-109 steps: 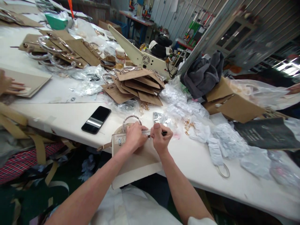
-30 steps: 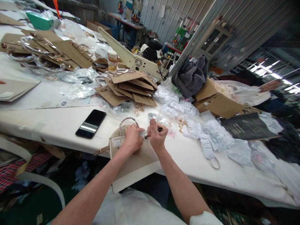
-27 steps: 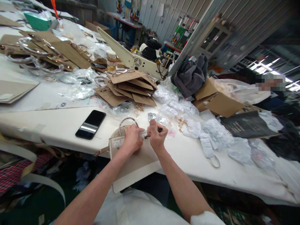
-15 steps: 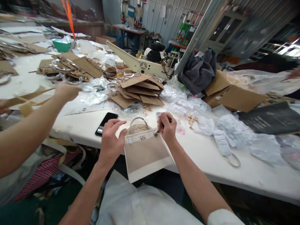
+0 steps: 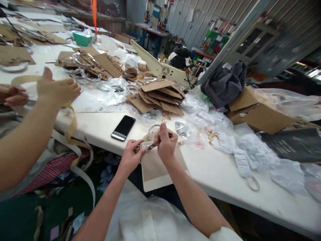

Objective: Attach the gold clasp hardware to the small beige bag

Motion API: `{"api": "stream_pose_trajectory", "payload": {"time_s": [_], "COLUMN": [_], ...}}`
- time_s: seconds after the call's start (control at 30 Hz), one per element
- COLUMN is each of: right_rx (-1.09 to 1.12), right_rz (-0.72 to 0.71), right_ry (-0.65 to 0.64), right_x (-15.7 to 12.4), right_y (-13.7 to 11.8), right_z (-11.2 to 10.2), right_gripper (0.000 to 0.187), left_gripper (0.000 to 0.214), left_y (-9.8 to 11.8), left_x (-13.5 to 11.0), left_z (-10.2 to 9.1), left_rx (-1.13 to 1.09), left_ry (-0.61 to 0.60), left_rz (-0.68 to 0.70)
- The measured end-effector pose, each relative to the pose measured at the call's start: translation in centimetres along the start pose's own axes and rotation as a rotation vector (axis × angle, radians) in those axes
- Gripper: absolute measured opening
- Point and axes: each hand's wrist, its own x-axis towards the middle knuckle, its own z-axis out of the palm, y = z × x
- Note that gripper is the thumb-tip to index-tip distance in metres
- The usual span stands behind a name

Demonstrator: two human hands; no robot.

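Note:
A beige handbag (image 5: 160, 165) with a pale lower band lies tilted at the table's front edge, its looped handle (image 5: 152, 130) pointing away from me. My left hand (image 5: 130, 155) pinches the bag's top left corner, thumb and forefinger beside a small metal fitting (image 5: 147, 149). In my right fist (image 5: 165, 142) is a dark-handled tool with a metal shaft (image 5: 151, 147), like a screwdriver. Its tip meets the bag at that left fitting. My right hand covers the middle of the bag's top strip; a small strap end (image 5: 181, 143) shows to its right.
A phone (image 5: 123, 128) lies left of the bag. Behind are stacked brown bag pieces (image 5: 157, 95), plastic wrapping (image 5: 195, 103) and small gold-coloured parts (image 5: 212, 136). At left, another person's hands (image 5: 56, 88) hold a tan strip (image 5: 71, 124). A cardboard box (image 5: 268, 117) stands at right.
My right hand has moved the tool from the bag's right fitting to its left one. My left hand, spread before, now pinches the corner. The co-worker's hands have shifted with the strip.

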Motion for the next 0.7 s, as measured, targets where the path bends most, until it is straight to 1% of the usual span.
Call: {"api": "stream_pose_trajectory", "payload": {"time_s": [0.13, 0.2, 0.33, 0.5, 0.57, 0.6, 0.7], "right_rx": [-0.013, -0.058, -0.206, -0.268, -0.245, -0.200, 0.011], "right_rz": [-0.004, -0.021, -0.074, -0.168, -0.172, -0.152, -0.056], "right_ry": [-0.005, -0.025, -0.073, -0.103, -0.132, -0.134, -0.067], "right_x": [-0.3, -0.5, -1.3, -2.4, -2.3, -2.1, -1.1], "right_y": [0.7, 0.7, 1.0, 1.9, 2.0, 1.9, 1.2], "right_z": [0.5, 0.7, 0.8, 0.3, 0.1, 0.0, -0.4], "right_gripper": [0.069, 0.069, 0.070, 0.069, 0.070, 0.070, 0.068], "left_gripper": [0.039, 0.039, 0.038, 0.036, 0.034, 0.033, 0.031], "left_y": [0.1, 0.4, 0.8, 0.7, 0.7, 0.7, 0.7], "left_x": [-0.4, -0.5, -0.5, -0.1, 0.2, 0.3, 0.6], "left_z": [-0.2, -0.3, -0.3, -0.6, -0.6, -0.6, -0.3], "left_rx": [-0.026, -0.028, -0.027, 0.001, 0.017, 0.024, 0.042], "left_ry": [0.008, -0.006, -0.014, -0.019, -0.039, -0.042, 0.008], "left_rz": [0.017, 0.009, -0.011, 0.017, -0.001, -0.013, -0.020]}}
